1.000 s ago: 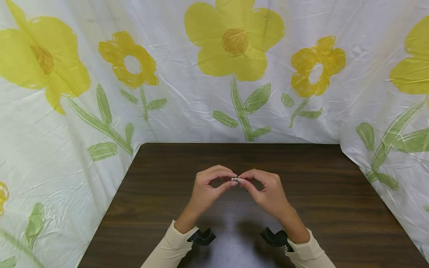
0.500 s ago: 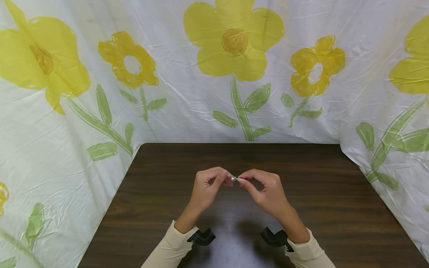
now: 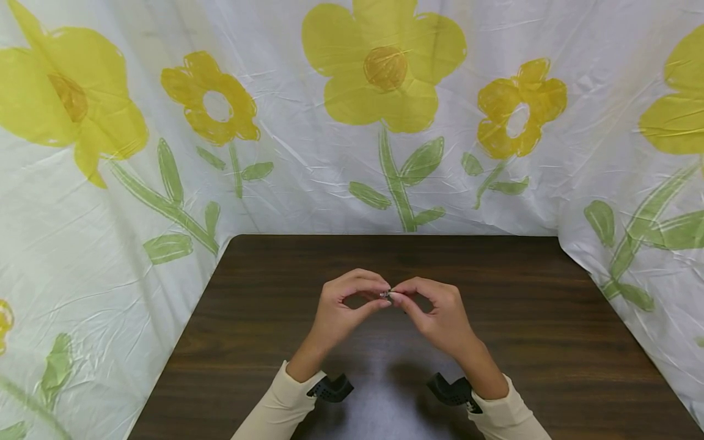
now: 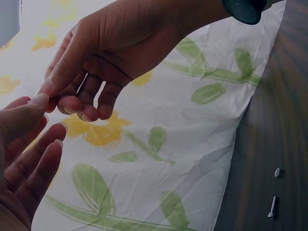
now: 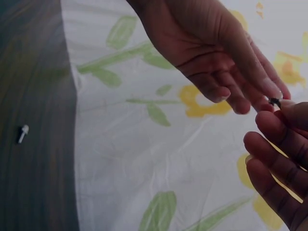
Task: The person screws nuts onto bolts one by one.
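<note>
Both hands meet over the table, pinching a small metal bolt [image 3: 385, 294] end to end. Its left end sits between the thumb and fingertips of my left hand [image 3: 342, 304]. My right hand [image 3: 440, 308] pinches the other end between thumb and forefinger. In the right wrist view only a dark bit of the bolt [image 5: 275, 102] shows between the fingertips; the rest is covered. A second bolt [image 4: 272, 209] lies on the tabletop in the left wrist view, beside a small round nut-like piece [image 4: 278, 173].
The dark wooden table [image 3: 264, 342] has a white flowered cloth [image 3: 308, 183] hanging behind it and at both sides. Black wrist mounts [image 3: 332, 388] sit at both cuffs, above the table.
Half a second ago the left thumb was drawn back, with the bolt's silver end exposed. It has returned forward to the fingertips, covering that end. The right hand has stayed still.
</note>
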Demonstrator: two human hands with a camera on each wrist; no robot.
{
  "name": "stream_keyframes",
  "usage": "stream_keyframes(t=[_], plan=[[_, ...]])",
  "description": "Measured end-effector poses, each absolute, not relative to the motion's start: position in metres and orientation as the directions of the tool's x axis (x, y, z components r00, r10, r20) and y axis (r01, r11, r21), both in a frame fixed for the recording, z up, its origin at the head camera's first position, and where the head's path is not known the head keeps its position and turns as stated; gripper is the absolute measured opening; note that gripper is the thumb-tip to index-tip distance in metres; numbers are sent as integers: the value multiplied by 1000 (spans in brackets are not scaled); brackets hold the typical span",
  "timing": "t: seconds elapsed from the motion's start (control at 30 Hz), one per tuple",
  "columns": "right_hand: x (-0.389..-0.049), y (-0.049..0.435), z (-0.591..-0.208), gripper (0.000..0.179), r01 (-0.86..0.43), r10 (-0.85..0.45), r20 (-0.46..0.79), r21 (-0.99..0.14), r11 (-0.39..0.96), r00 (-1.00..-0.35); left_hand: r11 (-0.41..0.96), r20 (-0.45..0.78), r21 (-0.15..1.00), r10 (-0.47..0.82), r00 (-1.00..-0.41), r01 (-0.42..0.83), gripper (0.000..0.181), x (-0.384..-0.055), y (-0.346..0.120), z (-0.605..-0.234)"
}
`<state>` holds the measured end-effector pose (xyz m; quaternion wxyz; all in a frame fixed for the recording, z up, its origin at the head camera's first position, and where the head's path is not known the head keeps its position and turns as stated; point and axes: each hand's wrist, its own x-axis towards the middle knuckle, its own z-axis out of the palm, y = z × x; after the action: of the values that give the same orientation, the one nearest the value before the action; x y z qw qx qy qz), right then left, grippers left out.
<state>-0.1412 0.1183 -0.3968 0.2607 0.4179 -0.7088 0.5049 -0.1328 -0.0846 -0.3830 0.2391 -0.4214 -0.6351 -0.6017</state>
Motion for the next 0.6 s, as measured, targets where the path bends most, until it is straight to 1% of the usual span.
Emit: stream_keyframes(t=[0.07,0.17,0.33,0.47,0.57,0.6], plan=[[-142,118,-397,4,-857,-332,793,-496,138,-512,-82,818,551,251,-518,831,32,-133,-84,-383],[-142,118,-398,3,-859,-334,794,-494,134,-508,-74,816,553,247,-522,830,30,-133,-84,-383],[-141,117,-397,14,-861,-329,798,-491,131,-505,-47,800,577,234,-553,815,28,-132,-84,-383],[-141,117,-396,2,-870,-316,812,-474,132,-491,-18,780,602,228,-583,799,25,-132,-83,-384],[-141,116,-396,15,-876,-308,820,-464,134,-482,-2,763,624,222,-608,782,18,-130,-83,-383],[-141,116,-397,16,-876,-307,821,-464,134,-482,3,756,632,218,-618,775,17,-130,-83,-383]])
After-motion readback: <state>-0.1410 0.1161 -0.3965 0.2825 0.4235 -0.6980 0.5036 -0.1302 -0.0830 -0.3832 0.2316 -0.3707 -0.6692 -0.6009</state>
